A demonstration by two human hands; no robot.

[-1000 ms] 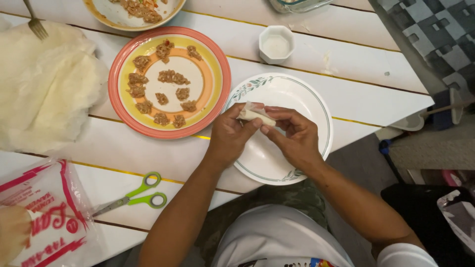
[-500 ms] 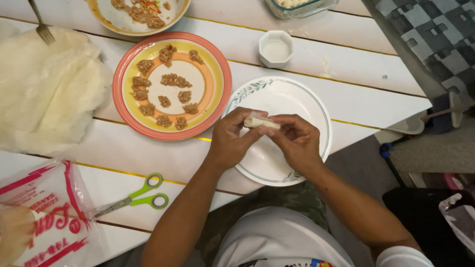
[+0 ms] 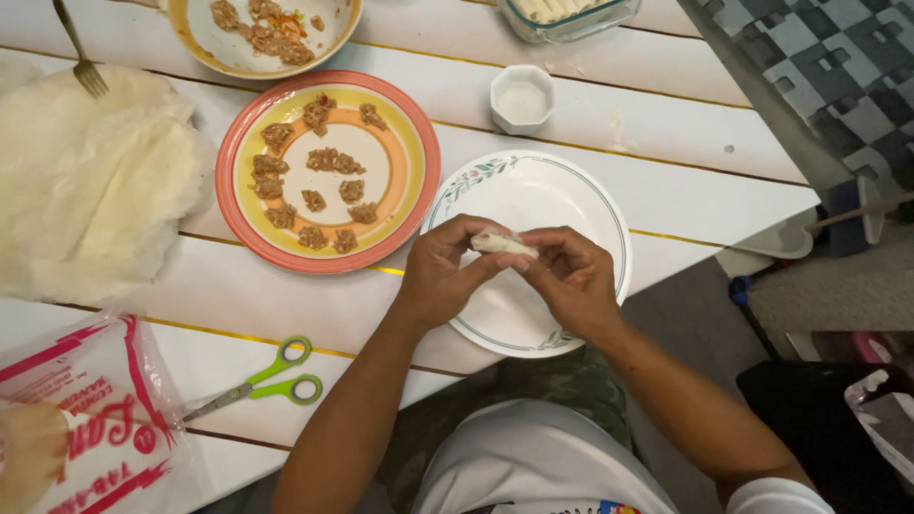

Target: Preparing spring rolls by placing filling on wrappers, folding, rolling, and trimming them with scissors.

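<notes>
Both hands meet over a white plate (image 3: pixel 552 195) with a green leaf rim. My left hand (image 3: pixel 447 271) and my right hand (image 3: pixel 571 276) pinch a small pale rolled wrapper (image 3: pixel 502 244) between their fingertips, just above the plate's middle. To the left lies an orange and yellow plate (image 3: pixel 400 205) holding several small portions of brown filling (image 3: pixel 327 159). A stack of thin pale wrappers (image 3: pixel 90 181) lies at the far left.
A bowl of brown filling (image 3: pixel 271 29) and a fork (image 3: pixel 81 57) sit at the back. A small white cup (image 3: pixel 522 98) stands behind the white plate. Green scissors (image 3: pixel 262 376) and a red-and-clear plastic bag (image 3: pixel 81 428) lie near the front left. The table's edge runs diagonally at the right.
The hands have kept rolling the wrapper, which now looks tighter and more closed. The view has shifted slightly, so the table's things sit lower in the frame.
</notes>
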